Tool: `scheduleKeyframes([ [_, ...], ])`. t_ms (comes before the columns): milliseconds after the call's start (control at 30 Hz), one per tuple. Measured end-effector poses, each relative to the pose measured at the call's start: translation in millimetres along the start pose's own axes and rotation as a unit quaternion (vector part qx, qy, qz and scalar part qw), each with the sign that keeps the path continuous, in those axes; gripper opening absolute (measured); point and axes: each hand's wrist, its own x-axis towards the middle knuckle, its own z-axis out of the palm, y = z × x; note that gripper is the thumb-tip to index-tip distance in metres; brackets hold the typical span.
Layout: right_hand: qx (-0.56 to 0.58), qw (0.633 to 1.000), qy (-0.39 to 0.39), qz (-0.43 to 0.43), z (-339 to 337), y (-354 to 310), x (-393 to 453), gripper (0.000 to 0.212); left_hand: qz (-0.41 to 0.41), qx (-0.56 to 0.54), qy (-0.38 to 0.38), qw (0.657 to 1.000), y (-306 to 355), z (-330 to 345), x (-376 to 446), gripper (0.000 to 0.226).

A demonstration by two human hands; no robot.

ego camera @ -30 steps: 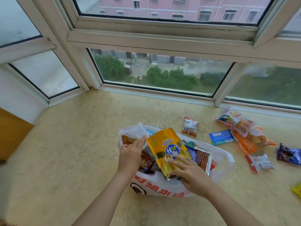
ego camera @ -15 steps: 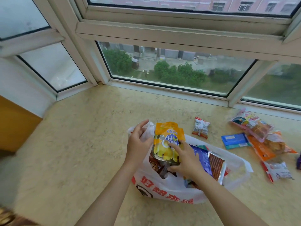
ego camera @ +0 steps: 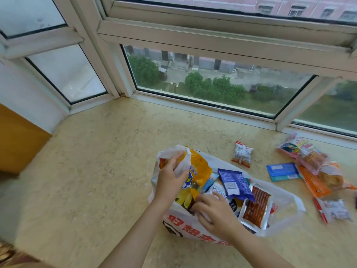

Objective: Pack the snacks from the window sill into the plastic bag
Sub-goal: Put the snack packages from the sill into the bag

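A white plastic bag (ego camera: 286, 219) with red lettering lies open on the beige window sill (ego camera: 96, 171). My left hand (ego camera: 170, 178) grips the bag's left handle and holds the mouth up. A yellow snack pouch (ego camera: 199, 171) now leans inside the bag against that handle. My right hand (ego camera: 214, 211) rests on the pouch's lower end, fingers curled over the bag's near rim. A dark blue packet (ego camera: 234, 183) and a silver-edged packet of red strips (ego camera: 256, 207) also sit in the bag.
Loose snacks lie on the sill to the right: a small red-and-white packet (ego camera: 242, 154), a flat blue packet (ego camera: 283, 172), a pink bag (ego camera: 303, 151), an orange bag (ego camera: 324, 179) and a red-and-white wrapper (ego camera: 333, 209). Window frames (ego camera: 202, 109) border the back; a wooden panel (ego camera: 17, 142) stands left.
The yellow pouch has gone from upright above the bag down into it, leaning left. My right hand slid to its lower end. My left hand closed on the bag's handle.
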Motion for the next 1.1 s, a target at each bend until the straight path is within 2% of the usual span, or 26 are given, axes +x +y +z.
scheduleKeyframes([
  [67,0.044,0.984,0.131,0.112,-9.1,9.3,24.2,0.022,-0.014,-0.004,0.022,1.000,-3.3,1.1,1.6,0.045],
  [100,0.046,0.973,0.153,0.170,-13.2,17.5,39.0,0.036,-0.016,-0.014,0.029,0.999,-5.1,0.5,3.2,0.042],
  [133,0.035,0.969,0.126,0.212,-17.2,25.6,54.1,0.055,-0.016,-0.025,0.033,0.999,-5.1,-1.1,4.1,0.043],
  [167,0.034,0.969,0.066,0.238,-19.7,32.7,67.1,0.075,-0.013,-0.036,0.033,0.999,-3.2,-3.3,4.2,0.044],
  [233,0.063,0.963,-0.048,0.259,-21.9,36.0,86.4,0.094,-0.004,-0.055,0.023,0.998,5.6,-9.0,2.6,0.047],
  [267,0.065,0.964,-0.072,0.247,-20.2,32.5,90.8,0.093,0.001,-0.064,0.016,0.998,10.8,-12.0,1.1,0.047],
  [433,-0.039,0.990,-0.076,0.115,5.4,4.0,62.3,0.075,0.043,-0.101,0.013,0.994,27.5,-23.9,-11.1,0.044],
  [533,-0.075,0.986,-0.094,0.116,16.5,2.9,45.1,0.071,0.101,-0.085,0.013,0.991,35.6,-25.1,-20.1,0.041],
  [600,-0.128,0.980,-0.095,0.120,14.1,5.5,43.2,0.074,0.112,-0.076,0.013,0.991,39.5,-23.7,-22.0,0.038],
  [667,-0.173,0.974,-0.088,0.121,4.7,7.4,41.9,0.077,0.146,0.005,0.043,0.988,37.7,-20.4,-17.6,0.033],
  [700,-0.185,0.972,-0.078,0.122,0.0,10.2,40.0,0.077,0.182,0.109,0.071,0.975,35.7,-18.3,-13.3,0.032],
  [767,-0.202,0.967,-0.070,0.136,-9.9,16.1,32.3,0.074,0.248,0.318,0.134,0.905,30.1,-11.8,-4.8,0.037],
  [867,-0.217,0.957,-0.076,0.179,-25.4,28.6,15.4,0.063,0.313,0.436,0.159,0.829,33.0,6.7,-0.2,0.041],
  [933,-0.205,0.951,-0.090,0.215,-33.2,39.6,1.6,0.060,0.352,0.472,0.132,0.797,32.0,25.6,-0.8,0.045],
  [1000,-0.167,0.940,-0.113,0.273,-41.9,54.5,-14.7,0.061,0.383,0.494,0.072,0.777,26.0,51.6,2.2,0.051],
  [1100,-0.123,0.929,-0.143,0.318,-48.4,78.4,-32.3,0.077,0.362,0.572,-0.030,0.735,20.4,83.3,23.2,0.058],
])
